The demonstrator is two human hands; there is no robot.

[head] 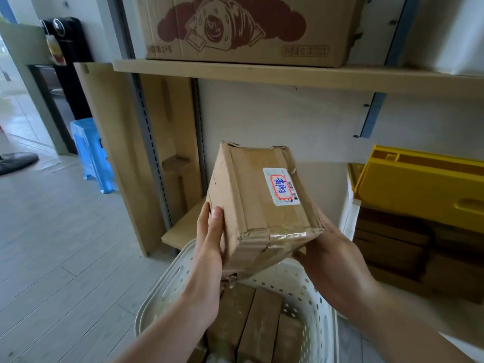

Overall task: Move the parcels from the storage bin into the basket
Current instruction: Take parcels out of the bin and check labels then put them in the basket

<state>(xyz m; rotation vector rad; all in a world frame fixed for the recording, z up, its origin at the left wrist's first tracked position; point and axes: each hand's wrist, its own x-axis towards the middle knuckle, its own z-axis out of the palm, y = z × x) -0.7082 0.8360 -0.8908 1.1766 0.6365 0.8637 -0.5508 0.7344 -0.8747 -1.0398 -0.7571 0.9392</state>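
Observation:
A worn brown cardboard parcel [251, 203] with a white label and clear tape is held tilted in mid-air above the basket. My left hand [209, 237] grips its left side, thumb on the top face. My right hand [330, 255] supports its lower right corner from underneath. Directly below stands a white perforated plastic basket [311, 292], with several brown parcels [256, 320] lying inside. At the right a storage bin [351, 218] with a raised yellow lid [424, 189] holds more brown parcels [392, 244].
A wooden shelf [288, 74] overhead carries a large printed carton [246, 27]. A lower wooden shelf board [183, 226] sits behind the basket. A blue plastic stool [91, 153] stands on the grey floor at the left, beside a dark cabinet [65, 82].

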